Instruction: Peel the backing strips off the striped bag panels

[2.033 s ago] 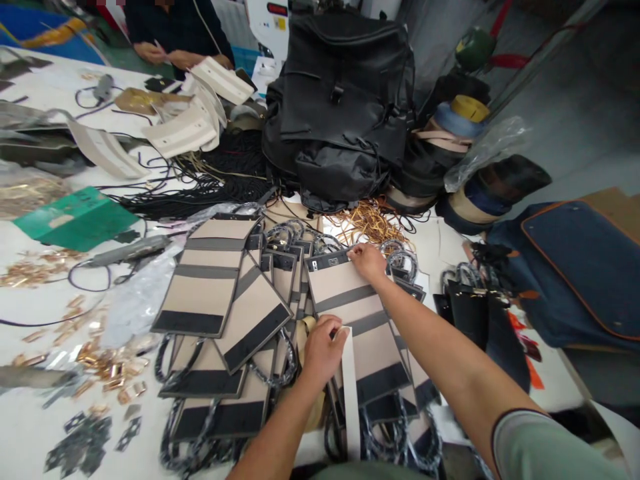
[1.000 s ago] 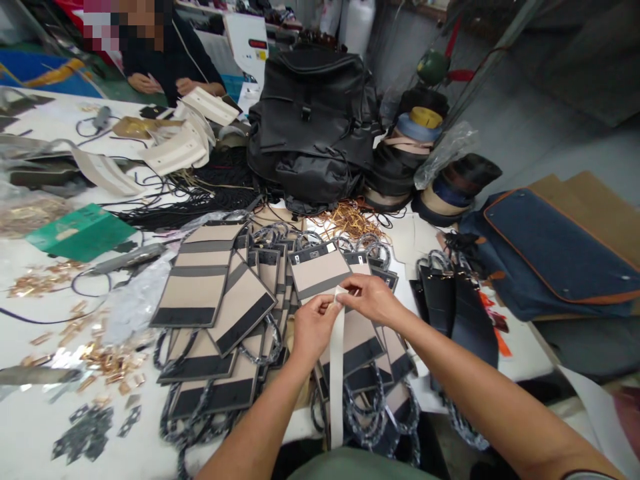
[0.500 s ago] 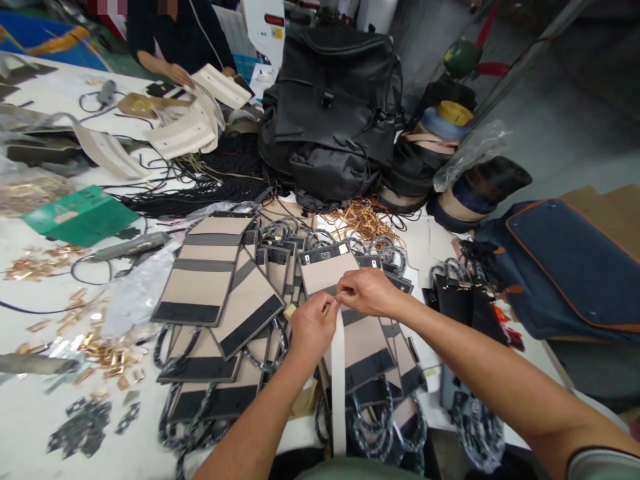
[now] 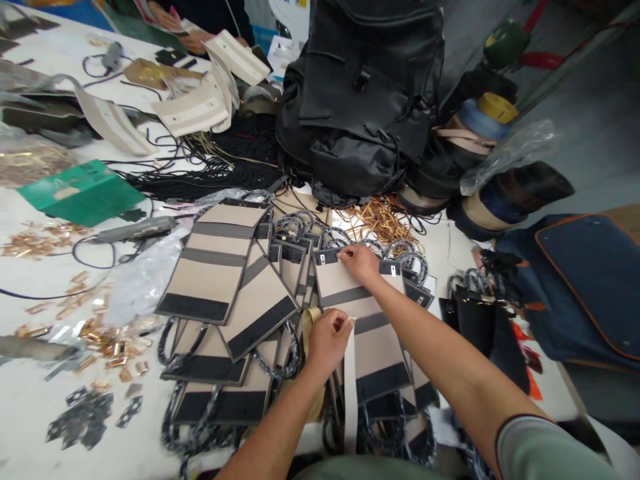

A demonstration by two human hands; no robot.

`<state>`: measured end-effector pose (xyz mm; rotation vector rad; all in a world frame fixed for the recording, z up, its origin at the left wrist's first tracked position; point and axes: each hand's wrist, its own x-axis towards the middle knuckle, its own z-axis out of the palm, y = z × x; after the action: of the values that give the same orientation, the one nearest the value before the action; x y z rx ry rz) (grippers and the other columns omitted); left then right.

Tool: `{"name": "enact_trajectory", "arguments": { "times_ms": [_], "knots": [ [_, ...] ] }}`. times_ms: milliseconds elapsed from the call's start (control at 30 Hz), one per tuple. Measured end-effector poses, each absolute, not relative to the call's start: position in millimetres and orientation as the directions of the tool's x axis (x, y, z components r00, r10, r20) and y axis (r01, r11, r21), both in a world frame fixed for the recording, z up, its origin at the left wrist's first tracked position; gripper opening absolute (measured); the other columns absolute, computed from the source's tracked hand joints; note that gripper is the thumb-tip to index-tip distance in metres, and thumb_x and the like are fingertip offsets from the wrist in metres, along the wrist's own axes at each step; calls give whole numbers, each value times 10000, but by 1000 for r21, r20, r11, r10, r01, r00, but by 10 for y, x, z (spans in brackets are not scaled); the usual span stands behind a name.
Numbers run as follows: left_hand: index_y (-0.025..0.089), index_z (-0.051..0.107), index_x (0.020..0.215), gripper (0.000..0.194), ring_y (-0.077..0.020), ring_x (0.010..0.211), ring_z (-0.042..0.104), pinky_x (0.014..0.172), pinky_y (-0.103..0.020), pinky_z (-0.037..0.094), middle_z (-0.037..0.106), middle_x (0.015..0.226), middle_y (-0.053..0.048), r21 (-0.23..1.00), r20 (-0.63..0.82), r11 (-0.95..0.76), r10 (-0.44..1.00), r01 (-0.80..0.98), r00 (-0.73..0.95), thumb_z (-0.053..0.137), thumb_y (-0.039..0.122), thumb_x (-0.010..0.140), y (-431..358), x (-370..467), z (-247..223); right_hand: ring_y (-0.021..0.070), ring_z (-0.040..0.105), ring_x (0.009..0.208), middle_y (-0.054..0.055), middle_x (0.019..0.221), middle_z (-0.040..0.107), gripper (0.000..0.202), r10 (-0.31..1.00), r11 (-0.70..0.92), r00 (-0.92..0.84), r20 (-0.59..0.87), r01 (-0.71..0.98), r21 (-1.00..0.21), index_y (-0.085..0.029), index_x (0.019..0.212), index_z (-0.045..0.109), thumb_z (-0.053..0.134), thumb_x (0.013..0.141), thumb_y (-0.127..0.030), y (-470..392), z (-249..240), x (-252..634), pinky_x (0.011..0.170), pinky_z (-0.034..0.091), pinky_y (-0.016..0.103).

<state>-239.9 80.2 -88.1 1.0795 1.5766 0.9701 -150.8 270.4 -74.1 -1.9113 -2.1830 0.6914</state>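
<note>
White strip (image 4: pixel 351 393), narrow, flat, is pinched by left hand (image 4: pixel 327 341); rectangular beige-and-black panel (image 4: pixel 336 277) is touched at far edge by right hand (image 4: pixel 361 263), fingertips together.

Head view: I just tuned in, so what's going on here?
A person's left hand pinches the top end of a white strip, which hangs down toward the body. The right hand has its fingertips at the dark top edge of a beige-and-black panel; whether they press or grip is unclear. More panels lie overlapped to the left, and a black backpack stands behind.
</note>
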Motion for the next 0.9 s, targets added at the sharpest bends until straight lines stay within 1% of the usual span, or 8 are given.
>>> {"name": "enact_trajectory", "arguments": {
  "times_ms": [100, 233, 333, 500, 600, 667, 733, 900],
  "knots": [
    [188, 626, 714, 204, -144, 642, 579, 609, -249, 418, 631, 688, 3, 939, -285, 312, 942, 146, -179, 610, 364, 815, 807, -2408, -920, 192, 612, 878, 21, 968, 693, 229, 975, 120, -177, -135, 929, -350, -284, 953, 733, 603, 850, -442, 2664, -781, -1536, 726, 414, 266],
    [183, 622, 702, 218, -134, 608, 564, 589, -241, 412, 620, 659, 14, 941, -325, 336, 925, 28, -198, 628, 379, 798, 835, -2402, -900, 207, 608, 935, 38, 1075, 671, 369, 987, 116, -147, -65, 930, -350, -295, 1257, 609, 550, 896, -347, 2636, -850, -1521, 804, 436, 290],
    [177, 598, 653, 282, -120, 566, 519, 566, -234, 388, 577, 603, 30, 935, -355, 348, 912, -73, -204, 647, 421, 786, 861, -2415, -828, 215, 595, 1001, 72, 1198, 617, 368, 986, 137, -163, -38, 916, -377, -264, 1260, 615, 476, 919, -255, 2662, -847, -1493, 868, 439, 300],
    [173, 522, 572, 442, -86, 504, 405, 511, -214, 326, 467, 526, 58, 886, -445, 384, 861, -261, -245, 657, 543, 772, 826, -2434, -647, 210, 591, 951, 105, 1086, 636, 378, 984, 144, -180, 16, 726, -672, -159, 1225, 628, 509, 891, -290, 2539, -535, -1361, 894, 461, 323],
    [169, 532, 609, 468, -80, 497, 414, 498, -208, 335, 498, 545, 53, 831, -508, 383, 819, -404, -269, 661, 592, 762, 775, -2390, -527, 169, 596, 751, 44, 883, 658, 466, 899, -27, -380, -218, 449, -893, -179, 1236, 619, 613, 843, -431, 2149, -275, -1219, 725, 493, 295],
    [159, 594, 685, 460, -96, 527, 478, 514, -212, 371, 568, 590, 29, 816, -514, 373, 818, -442, -259, 646, 607, 773, 749, -2338, -451, 154, 602, 727, 26, 838, 662, 486, 788, -189, -519, -332, 309, -932, -182, 1187, 645, 692, 782, -444, 1834, -157, -1119, 693, 489, 276],
    [145, 653, 773, 472, -127, 591, 555, 552, -225, 420, 640, 661, -10, 833, -489, 366, 838, -415, -242, 603, 613, 806, 733, -2284, -383, 140, 603, 725, 21, 835, 668, 435, 778, -261, -522, -350, 239, -935, -172, 1100, 678, 742, 732, -396, 1586, -94, -1029, 704, 485, 268],
    [160, 676, 1063, 438, -202, 905, 673, 813, -297, 516, 737, 1015, -87, 941, -275, 221, 940, -258, -200, 736, 458, 748, 714, -2188, -238, 122, 580, 669, 18, 833, 678, 357, 880, -175, -391, -271, 265, -948, -169, 1054, 696, 728, 727, -306, 1414, 10, -838, 650, 463, 252]
  ]
}}
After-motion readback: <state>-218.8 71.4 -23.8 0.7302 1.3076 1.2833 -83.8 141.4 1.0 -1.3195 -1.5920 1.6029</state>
